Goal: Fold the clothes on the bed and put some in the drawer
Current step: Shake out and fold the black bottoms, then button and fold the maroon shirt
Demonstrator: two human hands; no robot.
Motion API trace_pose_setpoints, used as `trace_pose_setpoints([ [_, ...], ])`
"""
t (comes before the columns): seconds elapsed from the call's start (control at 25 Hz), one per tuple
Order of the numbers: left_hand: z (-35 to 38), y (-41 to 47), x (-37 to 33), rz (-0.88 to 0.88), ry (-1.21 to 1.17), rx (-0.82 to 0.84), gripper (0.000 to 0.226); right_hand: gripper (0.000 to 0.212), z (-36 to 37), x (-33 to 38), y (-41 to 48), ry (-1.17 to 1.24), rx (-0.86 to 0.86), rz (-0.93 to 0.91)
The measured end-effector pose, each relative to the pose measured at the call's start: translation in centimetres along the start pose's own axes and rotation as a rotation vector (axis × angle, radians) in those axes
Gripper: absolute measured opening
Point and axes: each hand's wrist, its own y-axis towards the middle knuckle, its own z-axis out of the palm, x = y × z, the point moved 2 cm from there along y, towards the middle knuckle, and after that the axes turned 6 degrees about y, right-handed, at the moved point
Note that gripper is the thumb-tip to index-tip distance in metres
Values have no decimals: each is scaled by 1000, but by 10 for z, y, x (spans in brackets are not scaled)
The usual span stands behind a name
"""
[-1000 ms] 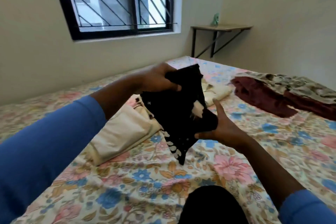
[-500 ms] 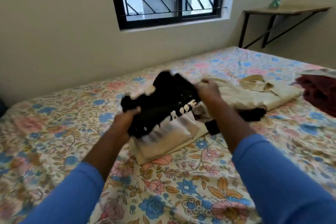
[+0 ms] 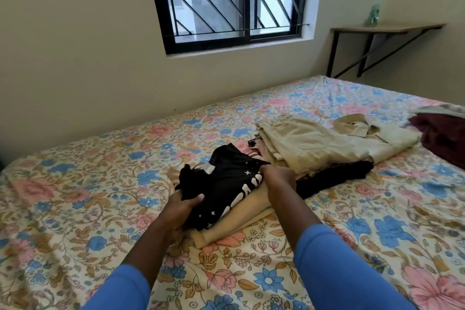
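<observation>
A folded black garment with white print [image 3: 226, 184] lies on top of a folded tan garment [image 3: 241, 221] in the middle of the floral bed [image 3: 75, 196]. My left hand [image 3: 181, 209] grips the black garment's near left edge, thumb on top. My right hand [image 3: 278, 178] holds its right side, fingers curled into the cloth. Behind them lies a folded beige shirt pile [image 3: 327, 143] with another black piece [image 3: 334, 178] sticking out beneath it.
A maroon garment [image 3: 442, 141] and a grey patterned one lie at the bed's right edge. A wall shelf [image 3: 385, 29] with a green bottle [image 3: 374, 15] stands in the far right corner. A barred window [image 3: 231, 0] is in the wall behind the bed.
The black garment came down from mid-air onto the tan folded garment. Both hands lowered with it and still hold it. The view swung left toward the window wall.
</observation>
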Motion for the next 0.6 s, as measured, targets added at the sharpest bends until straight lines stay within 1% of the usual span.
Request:
trace_pose_setpoints([
  [0.08,-1,9,4,1,-37,-104,39,24,-11,-12,-12,144,-64,-48],
  [0.12,0,10,7,3,-44,-133,39,21,-16,-25,-19,160,-82,-75],
  [0.2,1,10,6,-8,-25,-146,35,24,-27,-51,-27,95,-66,-75],
  [0.24,1,10,2,-15,12,-164,36,26,-32,-61,-24,77,-42,-46],
  [0.28,2,5,-2,-21,89,-197,43,28,-37,-65,-22,73,8,-17],
  [0.32,2,-2,-6,-25,208,-278,52,30,-44,-63,-19,91,61,11],
  [0.36,7,-15,-11,12,347,-395,60,33,-54,-58,-17,126,110,37],
  [0.4,16,-31,-16,102,483,-526,64,34,-68,-51,-16,141,147,46],
  [0.44,28,-52,-23,259,570,-633,65,33,-85,-45,-16,104,184,19],
  [0.48,46,-73,-29,465,617,-680,62,29,-108,-38,-17,43,200,-43],
  [0.52,70,-90,-34,671,612,-637,57,24,-138,-30,-16,-9,202,-107],
  [0.56,97,-99,-36,841,604,-531,53,18,-167,-22,-14,-43,188,-170],
  [0.6,127,-108,-38,950,602,-393,50,12,-197,-15,-13,-73,158,-220],
])
